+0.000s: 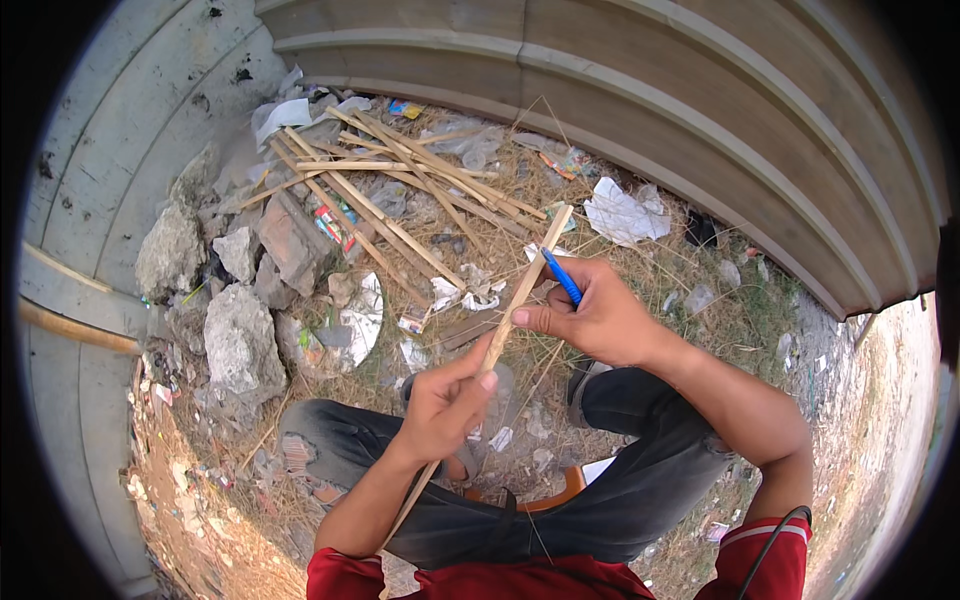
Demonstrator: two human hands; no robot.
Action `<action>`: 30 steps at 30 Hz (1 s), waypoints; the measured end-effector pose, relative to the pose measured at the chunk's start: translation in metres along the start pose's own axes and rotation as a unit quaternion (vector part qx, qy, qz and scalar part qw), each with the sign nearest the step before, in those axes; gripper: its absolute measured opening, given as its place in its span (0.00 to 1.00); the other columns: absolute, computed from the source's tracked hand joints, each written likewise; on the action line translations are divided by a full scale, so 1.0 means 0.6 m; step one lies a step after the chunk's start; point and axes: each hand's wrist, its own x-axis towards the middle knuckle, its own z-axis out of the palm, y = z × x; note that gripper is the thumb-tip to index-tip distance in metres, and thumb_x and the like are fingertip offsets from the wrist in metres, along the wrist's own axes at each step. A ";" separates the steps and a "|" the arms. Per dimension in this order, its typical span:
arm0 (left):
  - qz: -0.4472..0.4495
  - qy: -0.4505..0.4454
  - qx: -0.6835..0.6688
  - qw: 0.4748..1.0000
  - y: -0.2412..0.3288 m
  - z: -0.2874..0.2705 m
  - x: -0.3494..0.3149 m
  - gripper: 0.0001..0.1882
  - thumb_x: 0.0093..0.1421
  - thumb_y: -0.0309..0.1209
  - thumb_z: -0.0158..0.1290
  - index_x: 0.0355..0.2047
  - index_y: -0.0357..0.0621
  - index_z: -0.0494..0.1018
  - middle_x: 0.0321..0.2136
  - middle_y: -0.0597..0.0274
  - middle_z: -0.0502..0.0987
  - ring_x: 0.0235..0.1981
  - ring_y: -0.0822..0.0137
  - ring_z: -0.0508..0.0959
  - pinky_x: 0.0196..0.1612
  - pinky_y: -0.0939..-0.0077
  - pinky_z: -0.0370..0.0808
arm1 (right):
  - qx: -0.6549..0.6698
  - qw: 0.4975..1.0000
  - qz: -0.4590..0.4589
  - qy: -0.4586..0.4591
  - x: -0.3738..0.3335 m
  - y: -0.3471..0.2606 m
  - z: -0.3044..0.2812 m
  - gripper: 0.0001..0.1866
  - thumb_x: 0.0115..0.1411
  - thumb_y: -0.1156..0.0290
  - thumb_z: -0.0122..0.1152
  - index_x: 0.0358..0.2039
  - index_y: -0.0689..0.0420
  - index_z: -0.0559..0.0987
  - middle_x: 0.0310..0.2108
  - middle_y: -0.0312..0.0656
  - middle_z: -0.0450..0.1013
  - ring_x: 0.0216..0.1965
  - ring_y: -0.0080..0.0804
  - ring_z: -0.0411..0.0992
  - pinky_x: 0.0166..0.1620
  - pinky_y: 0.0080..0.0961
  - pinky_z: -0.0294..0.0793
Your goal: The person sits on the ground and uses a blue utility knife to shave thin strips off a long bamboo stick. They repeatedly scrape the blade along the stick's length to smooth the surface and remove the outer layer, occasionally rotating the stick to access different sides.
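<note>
My left hand (445, 405) is closed around a pale bamboo strip (545, 240), its thumb and fingertips pinching it in front of my knees. The strip slants up and away to the right, and its lower end runs back past my left forearm. My right hand (600, 315) grips a slim blue tool (563, 278) with a ridged handle. The tool's end rests at the strip's upper part, and my right thumb presses against the strip's side. Whether the tool has a blade or a pen tip I cannot make out.
Several bamboo strips (390, 165) lie in a loose pile ahead. Rough stones and broken concrete (240, 340) sit at the left. A corrugated metal sheet (600, 60) closes off the far side. Crumpled white paper (625, 212) and litter cover the dry grass.
</note>
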 end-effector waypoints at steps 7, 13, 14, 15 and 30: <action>0.023 0.034 0.022 0.999 0.003 0.002 0.009 0.27 0.72 0.25 0.49 0.70 0.38 0.60 0.21 0.79 0.65 0.19 0.87 0.60 0.22 0.86 0.56 | -0.210 0.976 -0.062 0.010 -0.027 -0.015 0.012 0.25 0.67 0.47 0.58 0.35 0.61 0.81 0.17 0.52 0.74 0.21 0.57 0.76 0.28 0.46 0.74; 0.029 0.042 0.029 0.998 0.007 -0.007 0.001 0.27 0.72 0.25 0.49 0.70 0.38 0.61 0.22 0.80 0.65 0.21 0.88 0.59 0.23 0.87 0.55 | -0.301 0.951 -0.067 -0.014 -0.028 -0.022 0.037 0.28 0.67 0.44 0.55 0.34 0.62 0.81 0.18 0.58 0.75 0.24 0.62 0.77 0.31 0.51 0.77; 0.030 0.037 0.025 0.999 0.006 -0.010 0.002 0.27 0.72 0.25 0.49 0.70 0.38 0.61 0.22 0.80 0.65 0.21 0.88 0.59 0.23 0.87 0.55 | -0.310 0.948 -0.075 -0.012 -0.024 -0.019 0.034 0.29 0.67 0.44 0.55 0.34 0.62 0.81 0.18 0.58 0.75 0.23 0.62 0.77 0.31 0.52 0.77; 0.032 0.039 0.021 0.999 0.008 -0.011 0.002 0.27 0.72 0.25 0.50 0.70 0.37 0.61 0.23 0.80 0.66 0.21 0.88 0.59 0.23 0.88 0.55 | -0.317 0.945 -0.075 0.005 -0.019 -0.017 0.033 0.29 0.67 0.44 0.55 0.34 0.62 0.81 0.18 0.58 0.75 0.23 0.62 0.77 0.31 0.52 0.77; 0.071 0.052 0.114 0.990 0.001 -0.006 -0.006 0.27 0.69 0.21 0.52 0.68 0.32 0.62 0.21 0.80 0.66 0.19 0.87 0.60 0.21 0.86 0.54 | 0.032 0.987 0.009 0.159 0.003 -0.009 -0.053 0.23 0.68 0.49 0.62 0.34 0.59 0.79 0.18 0.27 0.61 0.23 0.17 0.57 0.27 0.24 0.58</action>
